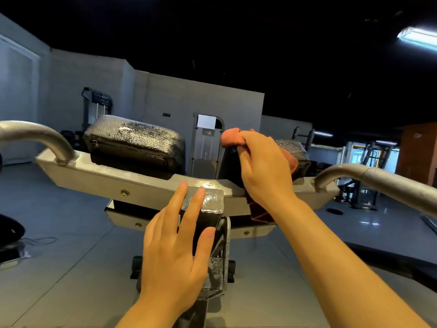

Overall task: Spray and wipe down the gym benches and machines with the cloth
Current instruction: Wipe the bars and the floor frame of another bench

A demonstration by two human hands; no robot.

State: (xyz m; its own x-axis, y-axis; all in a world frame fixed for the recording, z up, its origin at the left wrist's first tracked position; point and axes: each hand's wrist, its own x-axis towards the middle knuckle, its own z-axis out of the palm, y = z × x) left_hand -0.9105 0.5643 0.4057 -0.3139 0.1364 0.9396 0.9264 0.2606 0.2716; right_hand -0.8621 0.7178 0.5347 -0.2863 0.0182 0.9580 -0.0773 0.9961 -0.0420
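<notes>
Cloth (233, 138) sits bunched in the right hand (264, 166), an orange-pink terry rag whose folded top pokes out above the knuckles while a darker, shadowed tail (260, 210) hangs below the wrist in front of the grey crossbar (142, 183). The right hand's fingers are curled round the cloth, clamping it against the black right pad (293, 147) of the machine; most of that pad is hidden behind the hand and rag, with only its textured top and right edge showing.

The left hand (175, 252) lies flat with fingers straight and slightly spread, holding nothing. Its fingertips (183, 189) rest on the top of the square metal post (203, 204) at the middle of the crossbar, and the thumb runs along the post's dark right side.

The left pad (134, 143) is black, pebbled vinyl with a bright sheen across its top face, possibly wet, though that cannot be told for sure. It stands on the crossbar well apart from either hand. The top of the square post glints the same way. Curved silver handles (42, 136) rise from each end of the crossbar, the right one (378, 183) sweeping toward the frame edge. Grey floor tiles (59, 268) lie below, and other gym machines (97, 102) stand along the far wall.
</notes>
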